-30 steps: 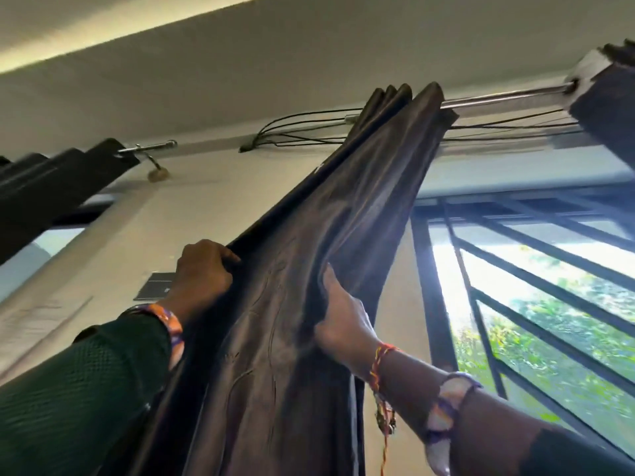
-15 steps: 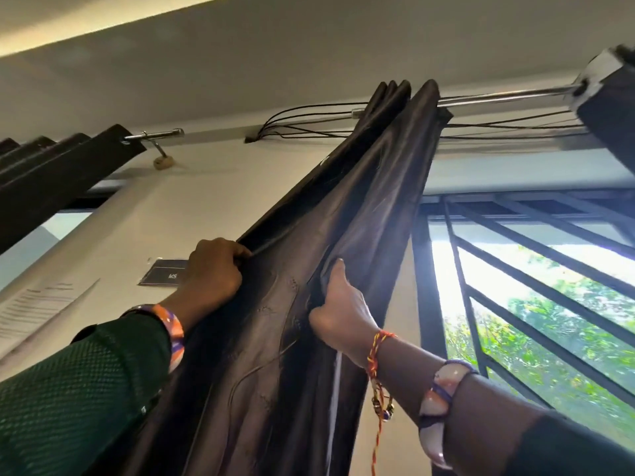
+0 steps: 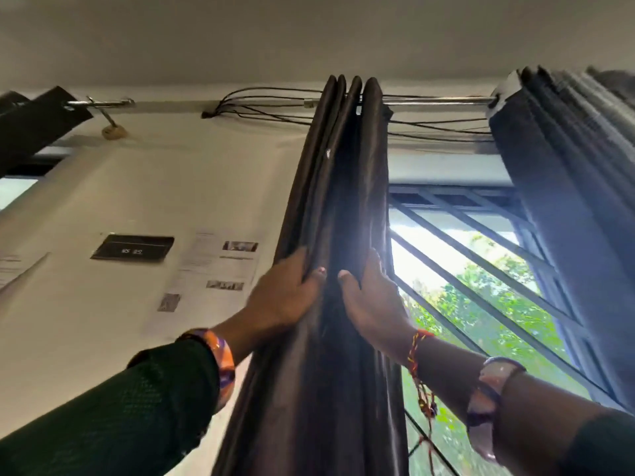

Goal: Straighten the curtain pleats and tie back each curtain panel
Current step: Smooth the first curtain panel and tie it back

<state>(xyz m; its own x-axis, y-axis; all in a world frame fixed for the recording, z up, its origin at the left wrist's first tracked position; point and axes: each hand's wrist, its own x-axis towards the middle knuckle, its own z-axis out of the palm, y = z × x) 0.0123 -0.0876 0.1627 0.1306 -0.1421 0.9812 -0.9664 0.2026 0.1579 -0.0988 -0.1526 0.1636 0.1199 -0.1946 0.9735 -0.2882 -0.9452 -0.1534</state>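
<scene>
The left hand (image 3: 287, 293) and right hand (image 3: 372, 297) are clamped on opposite sides of the gathered curtain panel (image 3: 340, 201), hung from the rod (image 3: 436, 101) beside the window (image 3: 481, 286). Soft, probably slippery fabric is best gripped along fold edges.

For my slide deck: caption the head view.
Both hands, left and right, gather the dark curtain into pleats.
</scene>
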